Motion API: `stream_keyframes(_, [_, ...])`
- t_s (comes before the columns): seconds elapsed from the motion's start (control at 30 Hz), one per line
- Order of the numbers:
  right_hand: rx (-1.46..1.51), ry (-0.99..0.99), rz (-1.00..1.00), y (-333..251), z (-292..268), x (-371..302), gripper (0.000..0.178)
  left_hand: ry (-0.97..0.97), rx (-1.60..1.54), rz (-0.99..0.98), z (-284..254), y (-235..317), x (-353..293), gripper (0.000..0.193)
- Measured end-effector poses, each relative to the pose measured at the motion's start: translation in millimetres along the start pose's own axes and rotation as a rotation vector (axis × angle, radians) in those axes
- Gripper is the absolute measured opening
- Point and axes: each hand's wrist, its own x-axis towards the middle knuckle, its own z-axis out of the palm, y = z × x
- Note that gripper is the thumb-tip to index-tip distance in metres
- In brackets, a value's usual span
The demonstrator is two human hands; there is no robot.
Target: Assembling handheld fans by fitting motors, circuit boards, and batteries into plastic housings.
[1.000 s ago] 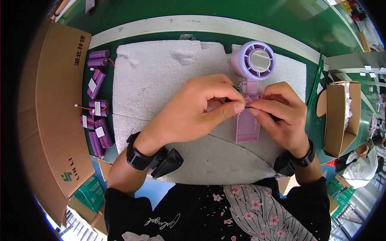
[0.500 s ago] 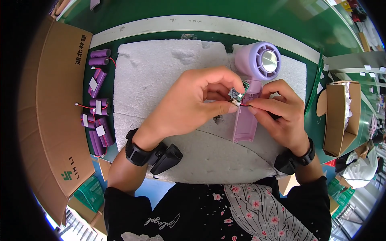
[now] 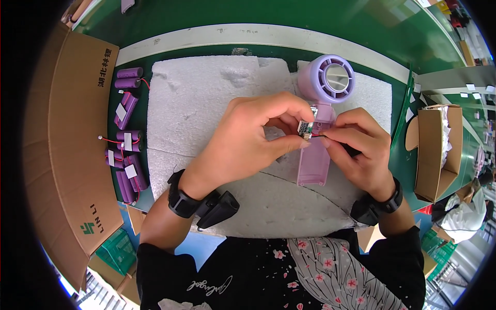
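A small circuit board (image 3: 305, 127) is pinched between the thumb and forefinger of my left hand (image 3: 258, 126). My right hand (image 3: 361, 144) has its thumb and forefinger closed on thin red and black wires (image 3: 319, 136) at the board's edge. Below both hands lies a purple handheld fan (image 3: 323, 77), its round head toward the far side. Its long pink handle shell (image 3: 313, 164) lies with the hollow side up, partly covered by my fingers. Whether the wires' plug is fully seated in the board I cannot tell.
White foam sheets (image 3: 191, 103) lie under the work. Several purple battery packs (image 3: 124, 111) with wires lie along the left, beside a large cardboard box (image 3: 77, 144). A smaller open carton (image 3: 436, 155) stands at the right. A pale rail (image 3: 206, 36) crosses the far side.
The board has tilted in my left hand, so its face with a small display shows more. Both hands stay close together over the fan handle.
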Motion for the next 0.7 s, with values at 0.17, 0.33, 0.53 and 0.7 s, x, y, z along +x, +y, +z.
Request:
stream_keyframes(0.17, [-0.086,-0.015,-0.069,-0.7,0.8,-3.2,0.016,0.033,0.033,0.095,3.2,-5.5,0.5,0.036])
stream_keyframes(0.33, [-0.149,-0.073,-0.070,1.0,-1.8,-1.7,0.022,0.025,0.255,0.247,3.9,-3.4,2.9,0.040])
stream_keyframes(0.53, [0.050,0.193,0.133,-8.7,13.1,2.0,0.027,0.135,0.265,0.239,12.4,-2.9,2.4,0.040])
stream_keyframes(0.7, [-0.069,0.128,0.063,-8.5,9.3,4.9,0.036,0.134,0.280,0.255,12.9,-5.6,2.4,0.038])
